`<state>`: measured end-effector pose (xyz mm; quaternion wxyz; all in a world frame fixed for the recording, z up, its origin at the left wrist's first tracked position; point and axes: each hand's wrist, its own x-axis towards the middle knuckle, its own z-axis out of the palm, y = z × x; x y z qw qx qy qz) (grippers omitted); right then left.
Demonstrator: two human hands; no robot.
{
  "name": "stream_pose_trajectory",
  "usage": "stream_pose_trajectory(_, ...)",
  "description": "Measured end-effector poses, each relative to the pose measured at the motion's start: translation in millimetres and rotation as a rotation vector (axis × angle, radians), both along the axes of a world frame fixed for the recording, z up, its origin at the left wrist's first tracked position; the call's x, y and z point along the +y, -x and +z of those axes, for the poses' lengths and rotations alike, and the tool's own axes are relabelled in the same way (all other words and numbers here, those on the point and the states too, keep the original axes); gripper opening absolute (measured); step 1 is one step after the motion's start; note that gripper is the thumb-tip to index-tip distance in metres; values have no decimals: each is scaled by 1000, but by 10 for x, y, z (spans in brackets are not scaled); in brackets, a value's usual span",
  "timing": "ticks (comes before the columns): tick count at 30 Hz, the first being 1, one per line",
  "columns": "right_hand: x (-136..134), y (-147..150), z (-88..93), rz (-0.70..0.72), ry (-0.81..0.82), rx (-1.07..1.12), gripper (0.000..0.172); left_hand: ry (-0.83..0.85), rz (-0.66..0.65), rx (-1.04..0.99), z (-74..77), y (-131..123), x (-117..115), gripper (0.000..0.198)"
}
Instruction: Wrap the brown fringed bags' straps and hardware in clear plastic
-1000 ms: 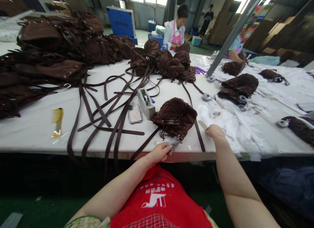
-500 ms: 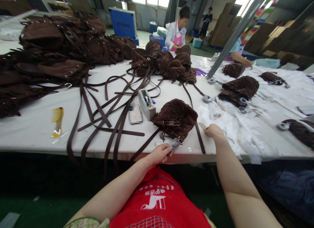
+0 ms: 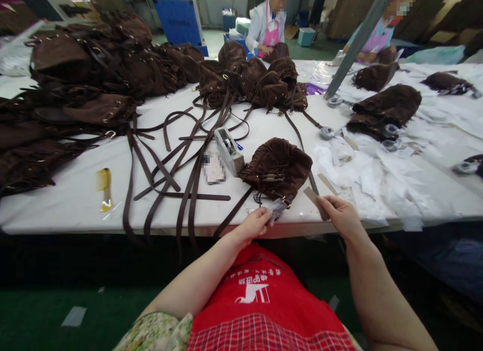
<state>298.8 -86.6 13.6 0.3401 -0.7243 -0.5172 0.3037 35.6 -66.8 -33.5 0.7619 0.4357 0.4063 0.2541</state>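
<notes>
A dark brown fringed suede bag lies on its side near the table's front edge. With closed fingers, my left hand grips clear plastic wrap around the strap end beside the bag's metal ring. My right hand pinches a flat tan strip, which looks like card or paper, to the right of the bag. Another tan strip rests just beyond those fingers. Left of the bag stands a grey tape dispenser.
Brown bags are heaped at the left, with more at the back. Long straps trail over the table edge. White wrapping sheets cover the right side. A yellow comb lies left. A metal post rises near a co-worker.
My right hand has drawn nearer my left, bringing the tan strip off the white sheets. My left hand keeps hold of the plastic wrap. The view has shifted slightly.
</notes>
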Motion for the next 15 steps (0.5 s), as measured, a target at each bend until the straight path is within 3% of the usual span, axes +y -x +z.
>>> stream_pose_trajectory(3,-277,263,-26,99,132,232,40,31,12,-53,83,9,-3,35)
stream_pose_trajectory(6,-430,470,-105,164,255,254,36,84,27,-128,152,7,2,36)
stream_pose_trajectory(11,-457,674,-186,240,273,287,29,155,60,-123,194,1,-1,37)
stream_pose_trajectory(15,-390,803,-213,250,237,323,27,117,59,-76,216,-17,-31,38)
